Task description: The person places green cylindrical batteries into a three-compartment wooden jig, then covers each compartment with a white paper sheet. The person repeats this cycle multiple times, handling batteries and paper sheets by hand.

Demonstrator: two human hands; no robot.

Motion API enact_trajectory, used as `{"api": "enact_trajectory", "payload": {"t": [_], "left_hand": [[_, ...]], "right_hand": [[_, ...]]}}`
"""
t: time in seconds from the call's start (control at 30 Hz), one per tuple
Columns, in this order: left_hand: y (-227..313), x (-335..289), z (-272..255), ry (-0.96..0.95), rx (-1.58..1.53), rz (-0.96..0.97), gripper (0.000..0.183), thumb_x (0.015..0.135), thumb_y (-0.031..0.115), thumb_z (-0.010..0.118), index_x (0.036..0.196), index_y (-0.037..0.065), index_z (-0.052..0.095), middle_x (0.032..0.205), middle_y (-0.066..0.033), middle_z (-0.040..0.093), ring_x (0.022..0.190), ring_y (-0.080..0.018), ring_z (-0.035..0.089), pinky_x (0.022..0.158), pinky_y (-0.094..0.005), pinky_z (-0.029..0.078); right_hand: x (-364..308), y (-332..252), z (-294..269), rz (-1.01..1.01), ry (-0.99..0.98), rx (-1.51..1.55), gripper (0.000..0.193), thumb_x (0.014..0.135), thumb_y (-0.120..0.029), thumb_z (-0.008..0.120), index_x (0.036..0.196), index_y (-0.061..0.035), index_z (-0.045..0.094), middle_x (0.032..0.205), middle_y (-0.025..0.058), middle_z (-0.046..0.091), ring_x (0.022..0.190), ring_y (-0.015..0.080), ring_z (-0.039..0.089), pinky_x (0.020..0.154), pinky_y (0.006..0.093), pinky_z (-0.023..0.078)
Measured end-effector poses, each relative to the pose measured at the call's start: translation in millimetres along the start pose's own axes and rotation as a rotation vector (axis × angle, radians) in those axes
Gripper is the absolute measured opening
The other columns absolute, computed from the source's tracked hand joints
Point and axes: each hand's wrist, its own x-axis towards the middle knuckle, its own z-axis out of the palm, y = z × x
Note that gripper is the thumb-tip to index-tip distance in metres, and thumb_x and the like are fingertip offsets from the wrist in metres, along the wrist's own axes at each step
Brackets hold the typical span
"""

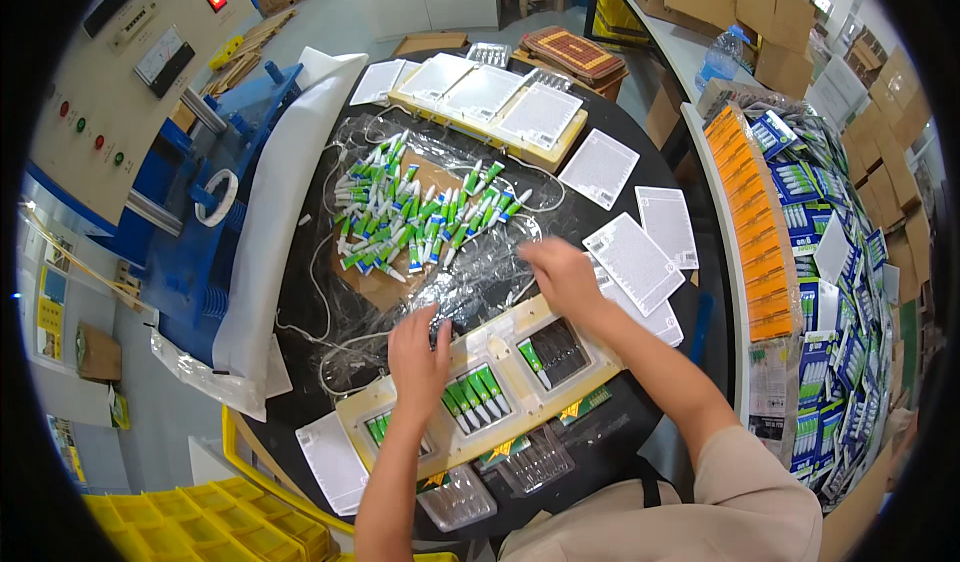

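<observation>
Blue metal is seen at the left, where a press is set beside a beige control panel; yellow crates are placed lower down. On a black round table, a cream tray with three windows is laid nearest the body. Its left window, partly covered by the forearm, is filled with green-and-white tubes; a row is lined up in the middle one, and a single tube is lodged in the right one. The left hand is held at the tray's far edge, fingers loosely parted. Beyond it, more tubes are heaped on cardboard and clear film. The right hand is held above the film, fingers curled; whether anything is pinched cannot be told. White cards are scattered further right, and blue blister packs are piled at the far right.
</observation>
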Motion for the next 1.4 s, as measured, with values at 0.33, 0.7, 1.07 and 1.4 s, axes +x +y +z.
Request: {"api": "enact_trajectory", "payload": {"t": [0.33,0.7,1.07,1.4], "left_hand": [[-31.7,113.4,82.4,-0.095,0.487,0.189,0.012,0.092,0.016,0.066,0.098,0.006,0.067,0.094,-0.0103,0.063,0.096,-0.0292,0.064,0.075,-0.0416,0.05],[109.2,-55.6,38.1,0.081,-0.02,0.36,0.039,0.078,-0.003,0.077,0.116,-0.001,0.07,0.084,-0.0108,0.064,0.069,-0.026,0.06,0.06,-0.0382,0.05],[119.8,-74.2,77.0,-0.055,0.041,0.151,0.039,0.081,0.005,0.071,0.118,-0.006,0.067,0.093,-0.0133,0.061,0.083,-0.0282,0.059,0.073,-0.041,0.05],[112.8,-86.0,55.1,-0.279,0.203,0.22,0.071,0.093,0.041,0.069,0.148,0.002,0.048,0.153,-0.0132,0.05,0.144,-0.0272,0.045,0.124,-0.0556,0.022]], "right_hand": [[52.2,73.8,16.1,-0.119,-0.25,-0.555,0.007,0.081,-0.009,0.069,0.088,-0.0085,0.072,0.094,0.006,0.066,0.099,0.0255,0.062,0.077,0.0384,0.05],[-118.9,-42.3,-81.9,-0.141,-0.134,-0.08,0.028,0.076,-0.004,0.067,0.104,0.0011,0.072,0.101,0.0111,0.067,0.083,0.027,0.067,0.068,0.0353,0.055],[-121.9,-40.0,-61.9,-0.378,-0.254,-0.202,0.025,0.08,-0.009,0.066,0.1,0.0054,0.07,0.107,0.0122,0.067,0.098,0.024,0.065,0.078,0.0331,0.052],[-111.2,-30.2,-54.0,-0.157,-0.321,0.115,0.027,0.079,-0.001,0.064,0.105,0.0033,0.07,0.114,0.0147,0.069,0.109,0.0323,0.067,0.093,0.0406,0.054]]}}
